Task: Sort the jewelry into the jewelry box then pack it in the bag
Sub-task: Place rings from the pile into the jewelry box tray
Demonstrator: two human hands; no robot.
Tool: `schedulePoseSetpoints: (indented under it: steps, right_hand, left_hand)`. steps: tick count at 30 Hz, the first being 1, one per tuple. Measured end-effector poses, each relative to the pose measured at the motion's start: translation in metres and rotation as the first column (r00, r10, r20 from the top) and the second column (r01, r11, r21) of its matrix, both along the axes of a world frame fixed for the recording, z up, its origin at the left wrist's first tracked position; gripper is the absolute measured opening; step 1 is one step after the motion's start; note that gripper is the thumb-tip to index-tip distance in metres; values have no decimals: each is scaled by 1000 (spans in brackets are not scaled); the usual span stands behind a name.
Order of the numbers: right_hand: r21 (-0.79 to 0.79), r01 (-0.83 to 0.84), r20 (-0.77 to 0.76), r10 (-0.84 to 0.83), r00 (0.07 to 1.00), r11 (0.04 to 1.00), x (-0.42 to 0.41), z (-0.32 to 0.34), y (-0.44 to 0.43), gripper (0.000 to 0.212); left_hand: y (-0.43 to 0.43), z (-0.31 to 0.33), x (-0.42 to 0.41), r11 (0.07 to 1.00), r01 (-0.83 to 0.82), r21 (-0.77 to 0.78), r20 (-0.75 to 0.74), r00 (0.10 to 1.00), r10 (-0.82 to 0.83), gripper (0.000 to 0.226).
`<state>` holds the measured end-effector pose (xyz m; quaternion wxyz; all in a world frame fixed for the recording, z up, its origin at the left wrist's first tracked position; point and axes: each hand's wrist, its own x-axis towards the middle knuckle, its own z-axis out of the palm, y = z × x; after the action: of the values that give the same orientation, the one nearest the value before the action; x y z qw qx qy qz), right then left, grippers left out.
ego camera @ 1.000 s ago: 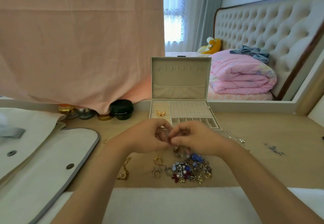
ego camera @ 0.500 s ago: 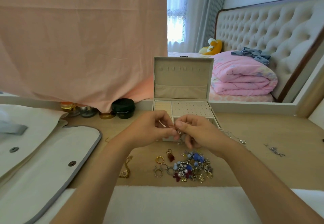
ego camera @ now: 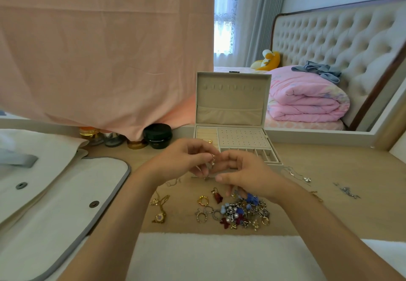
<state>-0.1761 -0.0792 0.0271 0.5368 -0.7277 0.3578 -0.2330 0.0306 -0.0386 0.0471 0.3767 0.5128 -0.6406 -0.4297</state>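
Just short of the open jewelry box [ego camera: 230, 105], a small earring [ego camera: 212, 160] hangs roughly upright between both hands above the table. The left hand [ego camera: 182, 162] pinches its top between thumb and forefinger. The right hand [ego camera: 250, 171] curls in from the other side, though whether it grips cannot be told. The box's compartments lie straight ahead, beyond the fingertips, so the placing likely needs only a short forward reach, with the left hand nearer.

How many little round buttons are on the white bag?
2. One snap button is on the bag, far left; the second snap button is on its grey-edged flap, closer to the jewelry pile. Others may be hidden under the folds.
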Motion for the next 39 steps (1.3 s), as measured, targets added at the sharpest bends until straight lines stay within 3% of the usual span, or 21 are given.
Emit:
schedulePoseSetpoints:
  steps: [8, 15, 18, 21, 24, 30, 35, 39]
  right_hand:
    - [70, -8, 22, 7, 1000, 998, 1, -3, 1, 14]
    - [56, 45, -15, -45, 999, 997, -5, 0, -4, 19]
    - [-58, -30, -277, 12, 961, 998, -10, 4, -5, 12]
    - [-204, -179, -603, 20, 797, 962, -8, 3, -2, 9]
    - [-281, -227, -703, -39, 711, 933, -4, 2, 3, 14]
    - [-464, -158, -618, -191, 763, 872, 8, -3, 9, 20]
    - [-511, -210, -657, -221, 721, 833, 18, -16, 12, 22]
    - [-503, -218, -658, -207, 724, 836, 18, -20, 8, 18]
  left_hand:
    - [2, 3, 1, 1000, -13, 22, -113, 993, 15, 11]
    - [0, 4, 6, 992, -121, -25, 154, 980, 124, 26]
    - [1, 6, 7, 994, -104, -12, 198, 975, 105, 18]
    - [0, 3, 5, 996, -87, -28, 287, 954, 92, 7]
    - [-2, -1, 0, 996, -65, -57, 393, 916, 82, 8]
    - [-3, -4, -7, 994, -61, -91, 434, 896, 95, 15]
    - [-3, -2, -6, 992, -103, -75, 351, 928, 123, 22]
    - [-4, -1, -2, 979, -145, -141, 317, 931, 183, 13]
